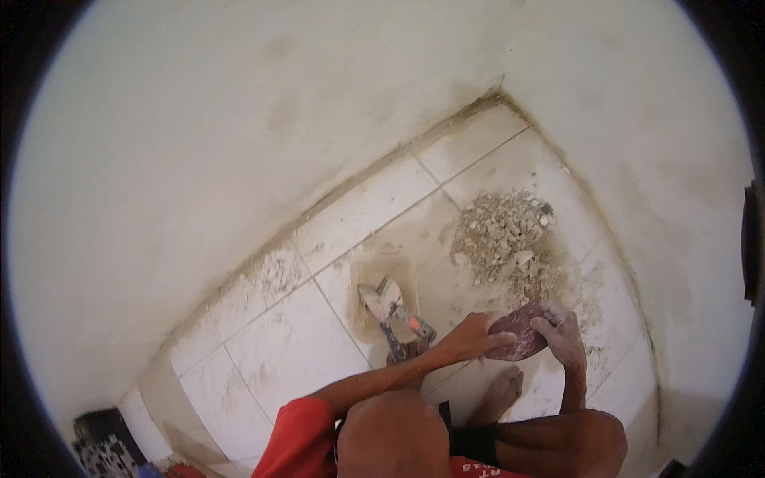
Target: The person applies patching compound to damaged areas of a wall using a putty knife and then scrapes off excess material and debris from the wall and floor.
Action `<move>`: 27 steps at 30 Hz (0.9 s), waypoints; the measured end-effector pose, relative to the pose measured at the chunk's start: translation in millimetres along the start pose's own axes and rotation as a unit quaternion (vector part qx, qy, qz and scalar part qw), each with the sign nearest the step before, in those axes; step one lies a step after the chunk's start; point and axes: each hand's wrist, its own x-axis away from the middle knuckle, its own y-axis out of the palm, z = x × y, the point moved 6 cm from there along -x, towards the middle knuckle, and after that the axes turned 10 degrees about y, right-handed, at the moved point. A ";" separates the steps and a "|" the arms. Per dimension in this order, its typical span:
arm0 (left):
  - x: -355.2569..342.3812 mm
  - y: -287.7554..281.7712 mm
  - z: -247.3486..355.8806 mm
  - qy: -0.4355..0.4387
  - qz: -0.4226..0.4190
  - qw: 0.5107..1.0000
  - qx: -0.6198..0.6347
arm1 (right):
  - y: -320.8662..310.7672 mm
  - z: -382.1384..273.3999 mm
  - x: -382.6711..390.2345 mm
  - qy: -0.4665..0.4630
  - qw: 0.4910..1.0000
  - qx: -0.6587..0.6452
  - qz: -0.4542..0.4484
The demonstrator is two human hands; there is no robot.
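Observation:
A dusty reddish-brown piece of sandpaper (519, 333) is stretched between my two hands above the tiled floor. My left hand (476, 338) grips its left edge, thumb on top and the other fingers mostly out of sight beneath. At the right edge, my right hand (562, 336), whitened with dust, pinches the sheet with its thumb over the face. Left of my left hand stands a pale plastic tub (356, 315). Putty knives (386, 299) with broad, plaster-smeared blades lie in it, their dark handles over the near rim.
A heap of broken plaster rubble (510, 239) lies on the floor beyond my hands. Two pale walls meet in the far corner (500, 94). More debris (279, 272) is scattered by the left wall. My bare foot (500, 394) is just below the sandpaper. A dark patterned object (107, 446) stands at lower left.

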 end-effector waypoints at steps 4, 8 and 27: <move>-6.1 -4.3 -19.0 0.091 0.044 0.937 -0.336 | -4.6 4.2 2.9 -0.070 0.963 0.184 0.182; 21.2 -36.7 -16.2 0.033 0.205 0.922 -0.327 | -49.5 -53.0 49.1 -0.275 0.935 0.153 0.161; 48.9 -26.9 0.6 0.252 0.242 0.918 -0.190 | 63.2 -1.0 18.4 -0.055 0.989 0.069 -0.121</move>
